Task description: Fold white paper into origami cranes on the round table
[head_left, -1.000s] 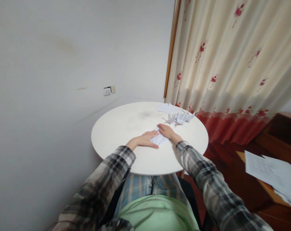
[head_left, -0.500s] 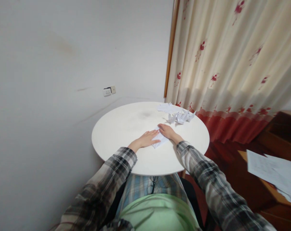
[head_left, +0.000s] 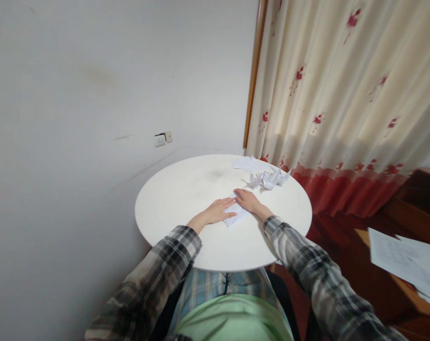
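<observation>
A partly folded sheet of white paper [head_left: 238, 216] with visible creases lies on the round white table [head_left: 172, 194] in front of me. Flat across its left side rests my left hand [head_left: 216, 211], fingers stretched out and thumb apart. At the far right edge of the paper is my right hand [head_left: 248, 200], its fingers bent together over the edge and pressing there. Both palms partly cover the sheet, so its whole shape is hidden. Just beyond my right hand sits a cluster of folded white paper figures [head_left: 270, 180] with pointed tips.
Flat white paper [head_left: 248, 164] lies at the table's far edge. A wall with a socket [head_left: 160, 140] stands behind on the left, and a floral curtain [head_left: 328, 94] hangs at the right. Printed sheets [head_left: 401, 258] rest on wooden furniture at lower right.
The whole view has shifted slightly, with the table and hands sitting a little lower in the picture. Both hands stay on the paper in nearly the same pose.
</observation>
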A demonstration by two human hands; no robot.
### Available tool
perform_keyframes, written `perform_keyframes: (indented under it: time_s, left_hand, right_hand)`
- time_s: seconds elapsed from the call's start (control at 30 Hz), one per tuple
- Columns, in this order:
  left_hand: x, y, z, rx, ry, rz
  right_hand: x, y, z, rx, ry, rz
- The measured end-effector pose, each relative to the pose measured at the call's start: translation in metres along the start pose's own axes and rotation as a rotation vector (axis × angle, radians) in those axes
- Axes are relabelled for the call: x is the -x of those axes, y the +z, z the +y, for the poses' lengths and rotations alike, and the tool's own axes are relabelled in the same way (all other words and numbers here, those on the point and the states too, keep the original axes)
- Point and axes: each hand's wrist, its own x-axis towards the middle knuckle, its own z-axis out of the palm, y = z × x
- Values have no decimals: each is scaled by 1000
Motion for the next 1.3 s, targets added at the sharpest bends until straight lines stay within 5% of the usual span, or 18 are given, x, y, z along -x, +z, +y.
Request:
perform_keyframes:
  time_s: [1.3]
  left_hand:
    - [2,-3,14,-15,-66,-86]
  right_hand:
    - [1,10,3,31,-26,37]
